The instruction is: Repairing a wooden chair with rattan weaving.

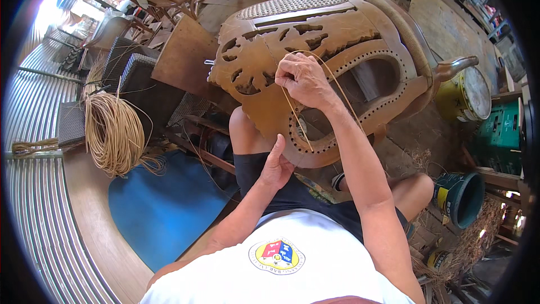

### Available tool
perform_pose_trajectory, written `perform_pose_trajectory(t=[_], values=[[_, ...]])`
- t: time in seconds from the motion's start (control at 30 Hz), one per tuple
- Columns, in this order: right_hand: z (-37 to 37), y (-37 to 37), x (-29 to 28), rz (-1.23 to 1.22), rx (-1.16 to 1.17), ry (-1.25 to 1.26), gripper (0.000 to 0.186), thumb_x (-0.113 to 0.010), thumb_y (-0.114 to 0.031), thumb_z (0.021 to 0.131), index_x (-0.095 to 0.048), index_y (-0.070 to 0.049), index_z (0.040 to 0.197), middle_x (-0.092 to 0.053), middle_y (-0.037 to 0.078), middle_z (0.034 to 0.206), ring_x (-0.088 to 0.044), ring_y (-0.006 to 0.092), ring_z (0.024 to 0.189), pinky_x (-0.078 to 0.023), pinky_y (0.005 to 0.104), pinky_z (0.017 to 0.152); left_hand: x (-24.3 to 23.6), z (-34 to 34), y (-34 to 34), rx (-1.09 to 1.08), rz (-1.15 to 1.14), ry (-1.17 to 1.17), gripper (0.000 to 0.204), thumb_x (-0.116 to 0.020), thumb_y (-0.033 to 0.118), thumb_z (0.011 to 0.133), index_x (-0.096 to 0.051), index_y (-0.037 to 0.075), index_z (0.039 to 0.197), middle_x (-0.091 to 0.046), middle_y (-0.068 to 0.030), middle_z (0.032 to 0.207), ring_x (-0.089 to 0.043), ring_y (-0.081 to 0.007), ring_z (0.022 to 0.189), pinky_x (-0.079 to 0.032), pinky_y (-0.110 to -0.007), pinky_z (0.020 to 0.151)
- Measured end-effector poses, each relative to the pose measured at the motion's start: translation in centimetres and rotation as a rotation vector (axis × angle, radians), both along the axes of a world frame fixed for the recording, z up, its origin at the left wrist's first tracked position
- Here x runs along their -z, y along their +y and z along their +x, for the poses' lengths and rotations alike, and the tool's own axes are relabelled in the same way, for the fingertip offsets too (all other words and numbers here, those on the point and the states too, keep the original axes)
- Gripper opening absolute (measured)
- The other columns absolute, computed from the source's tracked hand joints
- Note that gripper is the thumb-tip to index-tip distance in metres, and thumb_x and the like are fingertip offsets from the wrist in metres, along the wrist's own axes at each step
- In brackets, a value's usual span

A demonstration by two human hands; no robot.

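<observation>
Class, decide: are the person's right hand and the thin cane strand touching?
Touching. The head view shows the right hand pinching the cane strand, which runs from there down to the holed wooden frame.

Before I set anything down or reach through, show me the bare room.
Bare: the blue sheet, below the cane coil and left of the left hand. A hand could probably pass through the opening in the chair, right of the right hand. Crowded: the right side, with a yellow can, green crate and teal bucket.
</observation>
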State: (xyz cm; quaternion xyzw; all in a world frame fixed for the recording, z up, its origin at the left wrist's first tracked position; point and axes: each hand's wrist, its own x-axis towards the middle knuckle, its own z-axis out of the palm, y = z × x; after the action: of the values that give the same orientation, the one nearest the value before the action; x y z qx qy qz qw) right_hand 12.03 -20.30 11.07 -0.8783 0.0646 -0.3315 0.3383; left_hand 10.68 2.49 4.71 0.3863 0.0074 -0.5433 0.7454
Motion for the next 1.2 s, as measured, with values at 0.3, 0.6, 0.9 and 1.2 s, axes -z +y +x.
perform_pose_trajectory(t=[0.3, 0.6, 0.9, 1.2], values=[[0.1, 0.0, 0.1, -0.007, 0.005, -0.008, 0.011, -0.076, -0.014, 0.084, -0.066, -0.01, 0.08, -0.065, 0.001, 0.085, -0.063, 0.0224, 0.092, -0.044, 0.0393, 0.086, 0.4, 0.2, 0.2, 0.016, -0.003, -0.002, 0.069, -0.064, 0.056, 0.099, -0.049, 0.012, 0.149, -0.061, -0.0055, 0.145, -0.056, -0.0224, 0.136, -0.04, -0.045, 0.117], [0.1, -0.1, 0.1, -0.001, -0.002, -0.01, 0.01, -0.075, -0.012, 0.083, -0.066, -0.01, 0.081, -0.065, 0.002, 0.085, -0.064, 0.0225, 0.091, -0.045, 0.0398, 0.085, 0.2, 0.0, 0.0, -0.001, 0.007, -0.008, 0.067, -0.065, 0.055, 0.099, -0.051, 0.012, 0.148, -0.062, -0.0054, 0.143, -0.056, -0.0224, 0.135, -0.04, -0.045, 0.117], [0.5, -0.4, 0.8, -0.031, -0.011, -0.048, 0.01, -0.074, -0.015, 0.083, -0.065, -0.009, 0.081, -0.068, 0.004, 0.086, -0.065, 0.0261, 0.091, -0.048, 0.04, 0.086, -0.3, -0.1, 0.0, 0.019, -0.011, -0.028, 0.065, -0.061, 0.056, 0.101, -0.052, 0.011, 0.147, -0.062, -0.0054, 0.143, -0.057, -0.0225, 0.134, -0.043, -0.044, 0.114], [0.3, -0.3, 0.7, -0.053, -0.003, -0.043, 0.012, -0.075, -0.016, 0.085, -0.065, -0.009, 0.083, -0.067, 0.004, 0.088, -0.064, 0.0268, 0.091, -0.048, 0.0412, 0.087, 0.3, 0.1, 0.1, 0.002, 0.017, -0.014, 0.066, -0.063, 0.056, 0.1, -0.05, 0.013, 0.148, -0.063, -0.0047, 0.143, -0.057, -0.0222, 0.134, -0.04, -0.044, 0.116]])
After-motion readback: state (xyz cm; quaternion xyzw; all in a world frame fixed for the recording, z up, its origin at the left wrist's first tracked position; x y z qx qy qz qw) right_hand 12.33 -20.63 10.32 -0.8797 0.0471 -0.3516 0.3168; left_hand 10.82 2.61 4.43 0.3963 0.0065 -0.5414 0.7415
